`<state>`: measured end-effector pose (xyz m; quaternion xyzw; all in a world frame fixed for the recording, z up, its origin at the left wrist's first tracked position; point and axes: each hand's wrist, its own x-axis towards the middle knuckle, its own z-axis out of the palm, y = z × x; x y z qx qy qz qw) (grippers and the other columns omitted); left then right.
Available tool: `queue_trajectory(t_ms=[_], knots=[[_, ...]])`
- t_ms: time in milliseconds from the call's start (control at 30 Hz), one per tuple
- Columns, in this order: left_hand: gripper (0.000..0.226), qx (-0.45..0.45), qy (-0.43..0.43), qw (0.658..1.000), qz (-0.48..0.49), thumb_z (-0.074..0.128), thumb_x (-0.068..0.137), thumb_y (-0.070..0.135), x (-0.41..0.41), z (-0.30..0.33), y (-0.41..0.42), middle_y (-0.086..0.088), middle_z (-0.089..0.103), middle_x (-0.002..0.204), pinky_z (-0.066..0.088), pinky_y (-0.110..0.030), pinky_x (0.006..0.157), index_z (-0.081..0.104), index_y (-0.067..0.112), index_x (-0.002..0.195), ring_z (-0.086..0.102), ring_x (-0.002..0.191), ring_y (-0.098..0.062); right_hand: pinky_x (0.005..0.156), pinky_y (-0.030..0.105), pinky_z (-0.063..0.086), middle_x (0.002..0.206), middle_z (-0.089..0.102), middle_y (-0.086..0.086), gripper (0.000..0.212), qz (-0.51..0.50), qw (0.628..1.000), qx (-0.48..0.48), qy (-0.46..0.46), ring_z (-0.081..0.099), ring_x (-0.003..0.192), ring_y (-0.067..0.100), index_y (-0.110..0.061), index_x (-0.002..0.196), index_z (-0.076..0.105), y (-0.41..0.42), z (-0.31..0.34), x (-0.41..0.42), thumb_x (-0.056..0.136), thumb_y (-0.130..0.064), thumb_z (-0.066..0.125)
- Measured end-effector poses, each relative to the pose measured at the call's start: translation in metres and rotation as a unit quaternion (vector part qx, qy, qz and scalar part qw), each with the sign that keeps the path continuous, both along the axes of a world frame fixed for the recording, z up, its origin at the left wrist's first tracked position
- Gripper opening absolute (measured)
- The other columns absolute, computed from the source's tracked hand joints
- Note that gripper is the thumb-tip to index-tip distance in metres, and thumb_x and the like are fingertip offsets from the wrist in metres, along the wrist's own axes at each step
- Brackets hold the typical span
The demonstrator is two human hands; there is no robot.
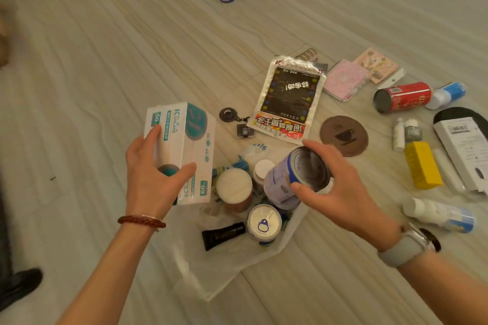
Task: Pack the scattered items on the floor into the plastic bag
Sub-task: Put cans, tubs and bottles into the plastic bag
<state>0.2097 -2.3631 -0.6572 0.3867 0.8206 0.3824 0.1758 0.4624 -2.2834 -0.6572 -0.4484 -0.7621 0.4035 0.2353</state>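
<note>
pale wood-grain floor [105,60] runs under everything, with a thin plastic bag [237,266] spread open near the person's knees. on the left, the left hand [150,179] wraps its thumb and fingers round a white and teal box [182,150], held over the bag's left edge; it looks light and stiff, best taken across its narrow sides, with its long axis running up and away. to the right, the right hand [340,187] grips a blue can [295,177] by its rim end, tilted, with the base facing up toward the viewer over the bag's mouth; smooth metal, likely slippery. further right a snack packet [287,97], a red can [404,97] on its side and a yellow box [422,165] lie on the floor outside the bag.
</note>
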Motion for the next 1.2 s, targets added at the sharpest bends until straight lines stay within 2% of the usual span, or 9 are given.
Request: queue_trajectory(t_ms=[167,300,567,733,800,867,933,1000,1200], knots=[[0.083,-0.038,0.016,0.998,0.055,0.075,0.07,0.015,-0.017,-0.012,-0.038,-0.007,0.024,0.147,0.028,-0.026,0.097,0.03,0.023,0.138,0.03,0.131,-0.02,0.092,0.01,0.038,0.119,0.048,-0.01,0.069,0.225,0.974,0.016,-0.035,0.044,0.111,-0.004,-0.023,0.128,0.04,-0.046,-0.008,-0.043,0.067,-0.049,0.061],[0.083,-0.046,0.013,0.995,0.092,0.075,0.069,0.016,-0.03,-0.016,-0.055,-0.007,0.022,0.148,0.028,-0.028,0.098,0.03,0.024,0.138,0.029,0.132,-0.021,0.088,0.028,0.043,0.122,0.055,0.005,0.062,0.344,0.899,0.234,-0.137,0.048,0.111,0.018,-0.012,0.125,0.042,-0.062,-0.04,-0.08,0.073,-0.042,0.056],[0.084,-0.039,0.027,0.997,0.068,0.075,0.07,0.017,-0.033,-0.016,-0.066,-0.007,0.022,0.148,0.025,-0.022,0.091,0.029,0.024,0.139,0.026,0.133,-0.017,0.08,0.035,0.038,0.106,0.065,0.002,0.064,0.318,0.824,0.382,-0.272,0.059,0.099,0.021,-0.012,0.111,0.059,-0.046,-0.074,-0.118,0.057,-0.044,0.071],[0.084,-0.003,-0.013,0.998,0.065,0.078,0.067,0.016,-0.036,-0.011,-0.067,-0.004,0.028,0.144,0.032,-0.026,0.101,0.032,0.024,0.137,0.031,0.129,-0.014,0.099,0.055,0.039,0.124,0.06,0.008,0.084,0.3,0.838,0.319,-0.325,0.052,0.121,0.028,-0.014,0.123,0.055,-0.042,-0.074,-0.116,0.054,-0.058,0.074],[0.088,0.031,-0.072,0.995,0.059,0.078,0.058,0.027,-0.038,-0.01,-0.067,-0.001,0.033,0.141,0.037,-0.039,0.106,0.035,0.027,0.135,0.035,0.128,-0.014,0.111,0.053,0.02,0.136,0.051,0.007,0.074,0.26,0.894,0.272,-0.241,0.038,0.133,0.025,-0.015,0.132,0.045,-0.037,-0.067,-0.106,0.071,-0.055,0.061],[0.09,0.056,-0.097,0.993,0.032,0.07,0.05,0.043,-0.036,-0.007,-0.064,0.002,0.035,0.14,0.039,-0.039,0.105,0.036,0.035,0.132,0.037,0.128,-0.01,0.115,0.039,0.017,0.14,0.043,0.001,0.066,0.153,0.982,0.069,-0.091,0.034,0.134,0.017,-0.02,0.138,0.036,-0.029,-0.043,-0.098,0.082,-0.052,0.049],[0.086,0.065,-0.056,0.996,-0.038,0.063,0.048,0.051,-0.029,-0.003,-0.058,0.004,0.03,0.143,0.032,-0.018,0.105,0.035,0.042,0.129,0.03,0.127,0.006,0.106,0.035,0.036,0.133,0.046,-0.004,0.064,0.059,0.983,-0.166,0.053,0.047,0.119,0.011,-0.026,0.14,0.03,-0.017,-0.012,-0.098,0.084,-0.049,0.052],[0.078,0.056,0.023,0.988,-0.143,0.06,0.053,0.052,-0.015,0.002,-0.048,0.005,0.027,0.144,0.028,-0.01,0.102,0.035,0.046,0.127,0.025,0.125,0.013,0.093,0.035,0.049,0.121,0.052,-0.01,0.064,0.04,0.96,-0.258,0.102,0.055,0.105,0.012,-0.029,0.141,0.027,-0.001,0.012,-0.096,0.083,-0.049,0.048],[0.081,0.04,0.23,0.917,-0.323,0.056,0.063,0.06,0.014,0.002,-0.02,-0.004,0.031,0.146,0.028,-0.032,0.095,0.029,0.034,0.134,0.032,0.122,-0.016,0.09,0.041,0.052,0.114,0.065,-0.005,0.039,0.054,0.968,-0.233,0.071,0.063,0.102,0.014,-0.033,0.115,0.056,0.008,0.018,-0.081,0.079,-0.046,0.062]])
